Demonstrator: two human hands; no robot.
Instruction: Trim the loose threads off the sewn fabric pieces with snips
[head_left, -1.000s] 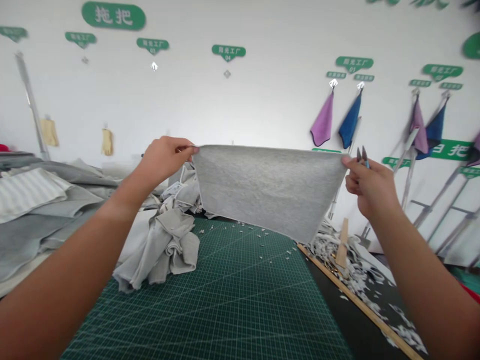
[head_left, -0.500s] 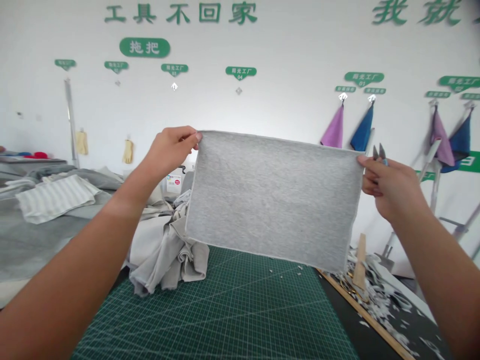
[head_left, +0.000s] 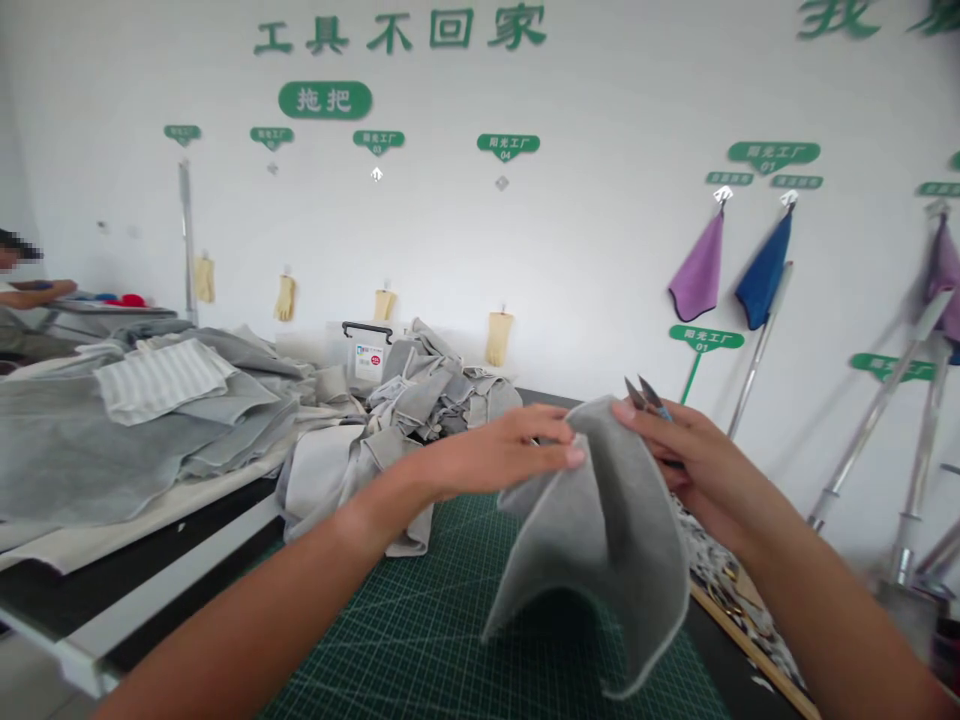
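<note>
One grey cloth (head_left: 566,530) hangs loosely bent, not yet laid flat, above the green cutting mat (head_left: 375,650) at six o'clock; more pieces (head_left: 420,390) lie heaped at ten (whether done or waiting, I cannot tell). The left hand (head_left: 502,455) angles in from seven, fingers pinching the top edge; the right hand (head_left: 697,455), from four, pinches the opposite side, snips (head_left: 657,403) tucked in its grip.

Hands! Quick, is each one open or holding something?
Left hand: closed, holding the gray cloth.
Right hand: closed, holding the same cloth, with small snips in it too.
</note>
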